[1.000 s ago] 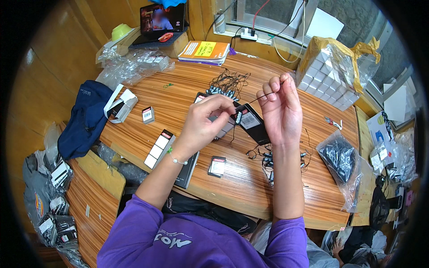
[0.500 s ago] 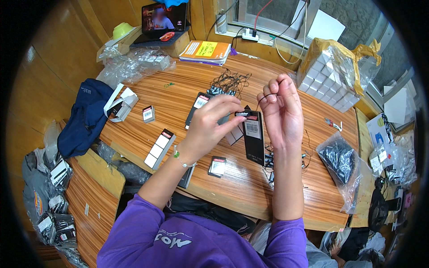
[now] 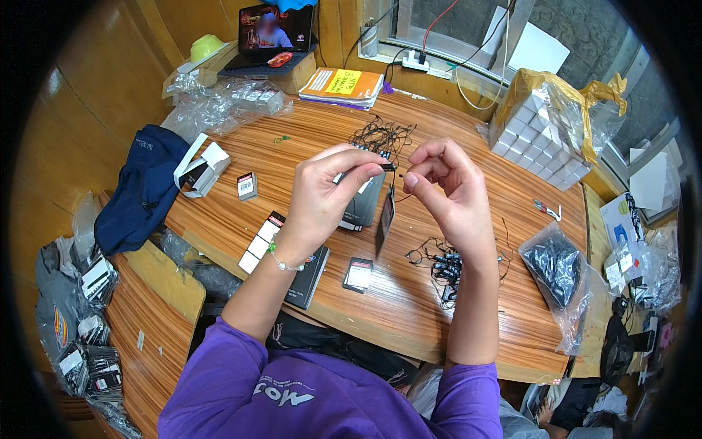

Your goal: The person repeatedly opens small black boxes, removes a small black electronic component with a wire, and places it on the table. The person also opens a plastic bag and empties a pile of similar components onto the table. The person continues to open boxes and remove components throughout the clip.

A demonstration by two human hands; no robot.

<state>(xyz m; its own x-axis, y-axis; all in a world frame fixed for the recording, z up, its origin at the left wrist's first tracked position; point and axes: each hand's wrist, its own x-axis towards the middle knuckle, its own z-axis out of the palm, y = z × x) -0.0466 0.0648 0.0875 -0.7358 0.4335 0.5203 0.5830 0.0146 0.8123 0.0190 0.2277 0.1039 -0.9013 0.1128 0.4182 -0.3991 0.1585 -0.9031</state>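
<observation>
My left hand (image 3: 319, 194) is closed in a pinch on a small black string fastener (image 3: 388, 167). Below it a black hang tag (image 3: 385, 225) dangles, turned nearly edge-on. Just to the right, my right hand (image 3: 452, 192) pinches the end of the tag's thin black string; little of the string shows between the fingers. Partly hidden behind my left hand lies a stack of black tags (image 3: 363, 205). A tangle of black strings with fasteners (image 3: 444, 272) rests under my right forearm, and another string bundle (image 3: 380, 135) lies farther back.
Small tag stacks (image 3: 358, 274) (image 3: 247, 186) and a sheet of white labels (image 3: 257, 249) lie about the table. At the far right stands a bag of white boxes (image 3: 541, 132); nearer is a clear bag of black strings (image 3: 556, 271). Notebooks (image 3: 342, 88) and a laptop (image 3: 274, 36) are at the back.
The hanging tag has swung from facing me to nearly edge-on. My right hand has come down and turned, its fingertips now close to my left. My left hand has shifted slightly left.
</observation>
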